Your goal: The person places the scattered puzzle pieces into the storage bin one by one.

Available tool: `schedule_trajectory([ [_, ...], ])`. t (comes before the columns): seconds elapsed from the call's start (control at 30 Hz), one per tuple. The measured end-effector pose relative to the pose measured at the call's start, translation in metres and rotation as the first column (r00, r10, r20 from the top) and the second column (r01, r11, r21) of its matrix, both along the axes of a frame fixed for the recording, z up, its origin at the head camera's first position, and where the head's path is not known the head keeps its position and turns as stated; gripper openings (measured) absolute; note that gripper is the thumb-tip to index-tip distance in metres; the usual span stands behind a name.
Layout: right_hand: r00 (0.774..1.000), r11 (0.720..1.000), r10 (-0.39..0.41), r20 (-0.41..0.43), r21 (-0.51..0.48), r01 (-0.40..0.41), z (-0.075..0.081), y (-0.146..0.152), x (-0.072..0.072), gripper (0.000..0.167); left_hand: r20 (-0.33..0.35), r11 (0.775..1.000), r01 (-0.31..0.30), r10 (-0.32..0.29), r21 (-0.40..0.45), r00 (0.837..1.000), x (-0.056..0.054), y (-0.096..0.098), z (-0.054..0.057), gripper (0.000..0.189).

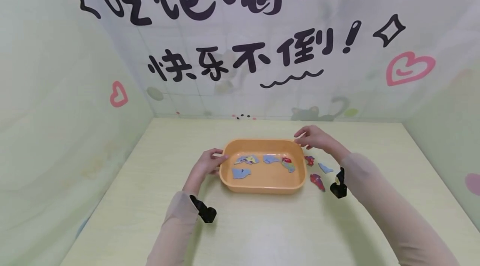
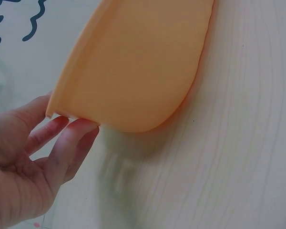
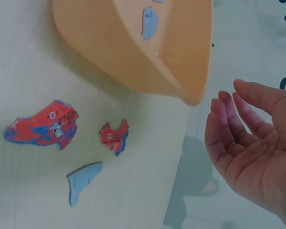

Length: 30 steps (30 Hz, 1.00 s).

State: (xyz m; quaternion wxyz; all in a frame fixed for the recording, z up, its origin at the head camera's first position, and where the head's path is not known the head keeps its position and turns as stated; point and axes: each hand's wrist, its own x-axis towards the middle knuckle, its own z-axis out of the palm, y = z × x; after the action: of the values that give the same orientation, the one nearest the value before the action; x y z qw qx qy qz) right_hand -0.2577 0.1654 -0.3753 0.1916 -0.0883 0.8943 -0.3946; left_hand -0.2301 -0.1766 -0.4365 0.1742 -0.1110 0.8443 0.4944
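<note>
1. Head view: an orange tray (image 1: pixel 268 181) is set on the pale table (image 1: pixel 262 232), its long side turned toward the person.
2. The tray's left end is gripped at the rim by the left hand (image 1: pixel 207 162), with thumb and fingers bent around the edge.
3. Nothing is held by the right hand (image 1: pixel 314 137); its fingers are loosely curved, thumb apart, and in the right wrist view a gap is seen between the fingertips and the nearby tray corner.
4. Flat printed pieces are held in the tray: a blue-and-yellow piece (image 1: pixel 247 160) at the far left, a blue piece (image 1: pixel 241 173) just nearer the person, a small blue piece (image 1: pixel 270 159) toward the middle, and a red-and-green piece (image 1: pixel 288 165) at the right.
5. Three more are laid on the table beside the tray's right end: a small red piece (image 1: pixel 309 160), a pale blue piece (image 1: pixel 325 168) and a larger red piece (image 1: pixel 317 182).
6. Black characters (image 1: pixel 247 55) are printed on the light backdrop (image 1: pixel 232 103) behind.
</note>
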Motion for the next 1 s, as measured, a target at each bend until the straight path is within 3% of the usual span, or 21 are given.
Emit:
schedule_trajectory([
  [0.23,0.998,0.998,-0.062,-0.011,0.026,0.062,-0.015,0.019,0.003,0.033,-0.004,1.000,-0.003,0.003,0.004,1.000,0.001,-0.002,0.001,0.046],
  [0.6,0.989,0.986,-0.143,0.040,0.089,0.139,-0.041,0.033,0.007,0.032,0.000,1.000,0.000,0.000,0.029,1.000,0.002,-0.002,0.000,0.045],
  [0.83,0.993,0.985,-0.117,0.022,0.128,0.113,-0.078,0.049,-0.008,0.040,0.003,1.000,-0.003,0.003,0.026,1.000,0.001,-0.002,0.002,0.045],
  [0.93,0.991,0.977,-0.131,0.012,0.169,0.127,-0.077,0.041,-0.002,0.038,0.008,1.000,-0.004,0.003,0.021,1.000,0.002,-0.001,0.003,0.045],
  [1.0,0.991,0.968,-0.135,0.009,0.215,0.130,-0.067,0.031,0.007,0.036,0.010,1.000,-0.005,0.005,0.018,1.000,0.002,0.000,0.004,0.046],
])
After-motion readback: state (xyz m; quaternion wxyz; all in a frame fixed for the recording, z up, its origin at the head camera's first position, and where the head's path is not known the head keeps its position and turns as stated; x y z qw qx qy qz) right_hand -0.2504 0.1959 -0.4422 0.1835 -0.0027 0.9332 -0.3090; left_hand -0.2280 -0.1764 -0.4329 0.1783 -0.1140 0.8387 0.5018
